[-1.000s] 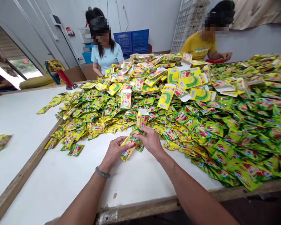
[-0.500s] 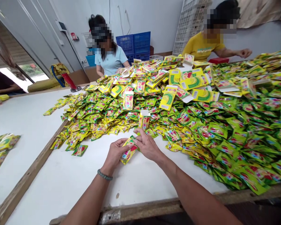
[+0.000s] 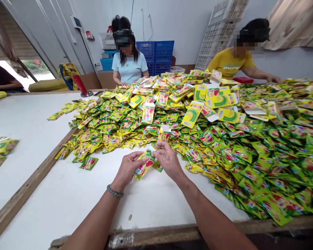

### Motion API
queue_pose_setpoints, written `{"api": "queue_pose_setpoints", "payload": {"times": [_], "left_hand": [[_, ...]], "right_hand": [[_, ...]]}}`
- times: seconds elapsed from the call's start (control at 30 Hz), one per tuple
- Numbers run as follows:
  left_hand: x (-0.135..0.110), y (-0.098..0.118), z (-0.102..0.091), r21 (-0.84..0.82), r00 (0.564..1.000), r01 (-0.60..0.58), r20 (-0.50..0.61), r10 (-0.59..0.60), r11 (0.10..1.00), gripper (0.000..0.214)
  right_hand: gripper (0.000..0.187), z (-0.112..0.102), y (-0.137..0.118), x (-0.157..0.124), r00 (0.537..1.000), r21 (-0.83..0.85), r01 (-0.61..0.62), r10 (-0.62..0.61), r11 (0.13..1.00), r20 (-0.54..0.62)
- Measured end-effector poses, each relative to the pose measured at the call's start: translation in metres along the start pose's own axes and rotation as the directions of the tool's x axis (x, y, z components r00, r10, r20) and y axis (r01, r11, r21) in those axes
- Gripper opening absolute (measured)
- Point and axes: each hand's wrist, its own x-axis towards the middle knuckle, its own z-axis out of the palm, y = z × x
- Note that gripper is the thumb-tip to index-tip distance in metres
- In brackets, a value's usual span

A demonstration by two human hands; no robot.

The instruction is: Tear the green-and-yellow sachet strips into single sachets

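In my left hand [image 3: 129,168] is a small yellow box [image 3: 143,166] with green and red print, tilted up to the right, the thumb across its front. My right hand [image 3: 168,161] has its thumb and forefinger pinched together at the box's upper right end. What these fingertips grip is hidden. Just below them a green sachet [image 3: 158,166] shows in part; whether it is held or lies on the table I cannot tell. Behind my right fingers an open-topped box [image 3: 163,133] stands upright against the pile of green and yellow sachets [image 3: 114,121].
Many yellow boxes [image 3: 193,114] lie on top of the pile, which spreads far right. A wooden strip [image 3: 33,180] crosses the white table [image 3: 75,201] at left, with more packs [image 3: 5,149] beyond it. Two people [image 3: 130,66] sit across the table. Blue crates [image 3: 164,52] stand behind.
The right hand's fingers have shifted slightly outward from the box's face to its end. The person in yellow has lowered a hand to the pile. My view has turned slightly.
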Motion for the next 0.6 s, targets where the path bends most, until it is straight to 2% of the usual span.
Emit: {"api": "queue_pose_setpoints", "payload": {"times": [0.2,0.33,0.43,0.5,0.6], "left_hand": [[-0.004,0.001,0.003,-0.043,0.999,0.016,0.037,-0.014,0.999,0.040],[-0.007,0.005,0.002,-0.095,0.998,0.010,0.069,-0.003,0.995,0.039],[-0.009,0.010,-0.001,-0.135,0.998,-0.021,0.064,0.030,0.991,0.040],[-0.011,0.013,-0.003,-0.152,0.996,-0.036,0.074,0.048,0.988,0.039],[-0.014,0.013,-0.006,-0.135,0.989,-0.006,0.147,0.026,0.991,0.037]], "right_hand": [[0.032,0.010,-0.011,-0.008,0.992,-0.009,-0.004,0.005,1.000,0.123],[0.036,0.011,-0.016,-0.008,0.995,0.004,0.011,-0.011,1.000,0.103],[0.042,0.005,-0.020,-0.006,0.991,-0.122,0.113,-0.104,0.986,0.083],[0.039,0.002,-0.023,-0.005,0.981,-0.236,0.185,-0.166,0.954,0.100],[0.033,0.003,-0.027,-0.006,0.979,-0.316,0.204,-0.186,0.926,0.089]]}}
